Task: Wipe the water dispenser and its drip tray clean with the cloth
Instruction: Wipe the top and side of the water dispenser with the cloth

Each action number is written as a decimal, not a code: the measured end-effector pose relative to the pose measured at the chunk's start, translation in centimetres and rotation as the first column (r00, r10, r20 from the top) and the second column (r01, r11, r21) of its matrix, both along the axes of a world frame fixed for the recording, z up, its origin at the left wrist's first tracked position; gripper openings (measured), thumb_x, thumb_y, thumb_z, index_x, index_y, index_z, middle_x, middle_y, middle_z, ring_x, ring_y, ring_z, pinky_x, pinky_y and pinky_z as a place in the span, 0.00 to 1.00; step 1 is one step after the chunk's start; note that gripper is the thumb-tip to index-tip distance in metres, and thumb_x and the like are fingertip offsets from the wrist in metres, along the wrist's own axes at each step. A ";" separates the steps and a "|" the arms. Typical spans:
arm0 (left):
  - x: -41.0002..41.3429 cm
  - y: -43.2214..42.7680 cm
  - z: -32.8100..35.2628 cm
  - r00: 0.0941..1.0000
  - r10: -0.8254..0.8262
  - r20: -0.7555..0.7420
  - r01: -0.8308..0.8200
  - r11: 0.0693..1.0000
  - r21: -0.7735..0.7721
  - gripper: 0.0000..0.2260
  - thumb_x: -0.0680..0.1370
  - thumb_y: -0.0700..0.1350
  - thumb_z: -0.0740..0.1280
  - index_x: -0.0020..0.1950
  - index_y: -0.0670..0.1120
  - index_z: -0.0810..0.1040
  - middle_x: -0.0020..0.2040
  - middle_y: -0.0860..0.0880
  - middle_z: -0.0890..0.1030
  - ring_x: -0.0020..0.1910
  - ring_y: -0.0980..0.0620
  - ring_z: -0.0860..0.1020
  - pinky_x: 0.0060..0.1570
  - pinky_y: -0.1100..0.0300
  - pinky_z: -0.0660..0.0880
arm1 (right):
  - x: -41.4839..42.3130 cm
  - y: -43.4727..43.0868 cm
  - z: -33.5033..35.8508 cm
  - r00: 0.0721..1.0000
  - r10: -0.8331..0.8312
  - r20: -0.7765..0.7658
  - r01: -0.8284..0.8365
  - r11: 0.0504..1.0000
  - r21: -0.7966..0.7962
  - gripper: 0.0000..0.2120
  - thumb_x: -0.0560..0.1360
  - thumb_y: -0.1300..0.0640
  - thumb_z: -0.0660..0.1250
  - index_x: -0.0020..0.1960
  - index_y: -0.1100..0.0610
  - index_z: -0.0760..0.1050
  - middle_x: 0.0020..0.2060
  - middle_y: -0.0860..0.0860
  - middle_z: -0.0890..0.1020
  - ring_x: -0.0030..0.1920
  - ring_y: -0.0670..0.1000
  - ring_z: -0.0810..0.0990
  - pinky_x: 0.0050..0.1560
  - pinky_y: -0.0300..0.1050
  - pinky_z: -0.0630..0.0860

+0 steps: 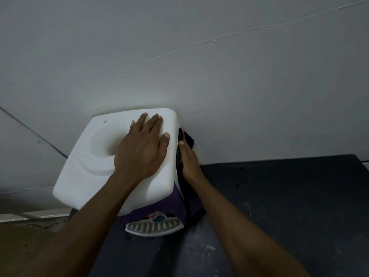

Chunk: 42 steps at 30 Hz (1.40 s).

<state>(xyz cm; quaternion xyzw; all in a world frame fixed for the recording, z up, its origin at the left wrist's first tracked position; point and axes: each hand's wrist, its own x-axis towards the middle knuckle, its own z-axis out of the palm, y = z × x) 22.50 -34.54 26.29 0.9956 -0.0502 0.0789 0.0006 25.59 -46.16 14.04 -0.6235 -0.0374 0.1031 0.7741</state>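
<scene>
A water dispenser (95, 156) with a white top and purple front stands against the wall. My left hand (141, 148) lies flat on its top, fingers straight. My right hand (188, 162) presses a dark cloth (188, 138) against the dispenser's right side; the cloth sticks out past my fingertips and hangs below my wrist. The grey slotted drip tray (153, 229) juts out at the base, under the red and blue taps (157, 216).
The dispenser sits on a dark, scuffed countertop (279, 206) that stretches to the right. A plain grey wall (199, 66) rises right behind it. At lower left lies a brown floor (24, 240) below the counter's edge.
</scene>
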 end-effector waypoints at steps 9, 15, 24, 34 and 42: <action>0.0 0.0 0.0 1.000 -0.012 -0.001 0.012 1.000 0.002 0.27 0.85 0.55 0.47 0.81 0.43 0.61 0.80 0.48 0.63 0.81 0.46 0.54 0.77 0.46 0.57 | 0.6 0.5 -1.3 0.998 -0.030 0.047 0.029 0.999 0.025 0.24 0.89 0.52 0.51 0.84 0.53 0.54 0.81 0.47 0.62 0.80 0.46 0.61 0.82 0.53 0.56; -0.1 0.0 0.1 1.000 -0.021 -0.016 0.021 1.000 0.014 0.26 0.85 0.55 0.50 0.81 0.44 0.60 0.81 0.49 0.62 0.82 0.46 0.53 0.78 0.47 0.54 | 0.4 0.5 -5.9 0.992 -0.029 -0.126 0.026 0.999 -0.020 0.23 0.89 0.52 0.50 0.83 0.56 0.57 0.79 0.54 0.68 0.78 0.54 0.67 0.80 0.56 0.61; 0.1 0.1 -0.1 1.000 -0.015 -0.009 0.015 1.000 -0.009 0.28 0.84 0.58 0.49 0.81 0.46 0.60 0.81 0.50 0.62 0.82 0.49 0.53 0.78 0.48 0.53 | 0.4 1.3 -6.5 0.959 -0.035 -0.282 0.051 0.997 0.049 0.25 0.89 0.48 0.46 0.84 0.52 0.50 0.82 0.53 0.61 0.80 0.53 0.62 0.81 0.56 0.58; -0.1 -0.2 -0.1 1.000 -0.013 0.020 0.013 1.000 -0.001 0.30 0.81 0.59 0.49 0.80 0.45 0.63 0.80 0.49 0.64 0.81 0.47 0.56 0.77 0.46 0.57 | -4.1 0.8 -3.6 0.995 0.017 -0.103 -0.006 0.995 0.100 0.28 0.85 0.39 0.51 0.83 0.38 0.49 0.81 0.38 0.59 0.79 0.40 0.61 0.81 0.48 0.58; -0.1 -0.2 -0.1 1.000 -0.017 0.013 0.017 1.000 0.001 0.31 0.81 0.59 0.48 0.80 0.45 0.63 0.80 0.48 0.63 0.81 0.47 0.55 0.78 0.46 0.55 | 0.5 1.8 -1.8 0.988 -0.023 -0.152 0.043 0.991 0.125 0.26 0.88 0.46 0.48 0.84 0.49 0.50 0.82 0.51 0.61 0.81 0.51 0.61 0.82 0.56 0.57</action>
